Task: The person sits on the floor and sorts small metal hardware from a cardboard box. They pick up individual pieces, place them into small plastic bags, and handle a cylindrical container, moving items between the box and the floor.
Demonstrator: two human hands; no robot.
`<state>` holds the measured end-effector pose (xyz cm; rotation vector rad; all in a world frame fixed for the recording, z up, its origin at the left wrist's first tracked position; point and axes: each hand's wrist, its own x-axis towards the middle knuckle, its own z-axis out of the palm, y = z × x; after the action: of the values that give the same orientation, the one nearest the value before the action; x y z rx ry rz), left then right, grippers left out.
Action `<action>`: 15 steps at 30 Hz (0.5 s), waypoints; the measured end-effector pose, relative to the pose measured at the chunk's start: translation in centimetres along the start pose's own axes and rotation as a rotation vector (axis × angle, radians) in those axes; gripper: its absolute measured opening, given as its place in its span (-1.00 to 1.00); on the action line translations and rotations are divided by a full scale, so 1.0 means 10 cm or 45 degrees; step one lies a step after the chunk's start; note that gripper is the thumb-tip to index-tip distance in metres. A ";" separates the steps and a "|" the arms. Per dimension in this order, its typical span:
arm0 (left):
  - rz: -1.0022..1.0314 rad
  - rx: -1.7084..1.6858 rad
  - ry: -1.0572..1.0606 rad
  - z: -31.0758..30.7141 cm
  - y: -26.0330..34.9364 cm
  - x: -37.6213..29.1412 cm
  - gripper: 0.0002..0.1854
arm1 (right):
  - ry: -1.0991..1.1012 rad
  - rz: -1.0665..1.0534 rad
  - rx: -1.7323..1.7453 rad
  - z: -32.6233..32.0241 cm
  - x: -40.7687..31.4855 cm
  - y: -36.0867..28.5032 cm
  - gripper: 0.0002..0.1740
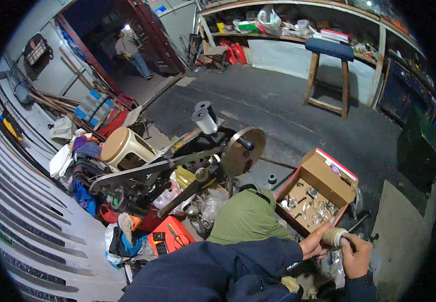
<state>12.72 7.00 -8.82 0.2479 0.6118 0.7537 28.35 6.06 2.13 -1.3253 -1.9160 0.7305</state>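
Note:
Between my two hands is a small beige roll with a white end (pixel 333 236), perhaps wound tape or cord. My left hand (pixel 316 242) holds its left side, thumb along the top. The fingers of my right hand (pixel 356 253) pinch the white end. Just beyond the hands stands an open red cardboard box (pixel 295 222) with several small metal pieces (pixel 310 205), some like keys, scattered on its bottom. Green fabric (pixel 244 217) lies before me, left of the box. A clear plastic bag (pixel 333 266) shows below the roll.
A machine with a round metal disc (pixel 243 151) stands ahead, beside a plastic stool (pixel 127 147). Scissors (pixel 178 234) lie on a red box lid (pixel 169 231) at left. Farther off are a padded wooden stool (pixel 329 77), laden shelves (pixel 285 37) and a person (pixel 131 49) in the doorway.

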 end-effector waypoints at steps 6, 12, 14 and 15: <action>-0.043 0.033 -0.011 0.02 0.03 -0.06 -0.35 | -0.033 0.392 0.113 -0.03 -0.02 0.02 -0.62; -0.038 0.124 0.053 0.00 0.01 -0.06 -0.38 | -0.418 0.658 0.357 -0.07 0.01 0.07 -0.49; -0.078 0.107 -0.031 -0.04 0.00 -0.05 -0.38 | -0.375 0.554 0.516 -0.04 0.00 0.08 -0.48; -0.059 0.116 -0.006 -0.06 0.00 -0.04 -0.39 | -0.367 0.507 0.617 -0.03 -0.02 0.08 -0.48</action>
<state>12.18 6.71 -9.15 0.3180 0.6463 0.6813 29.07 6.16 1.61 -1.3440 -1.5408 1.5474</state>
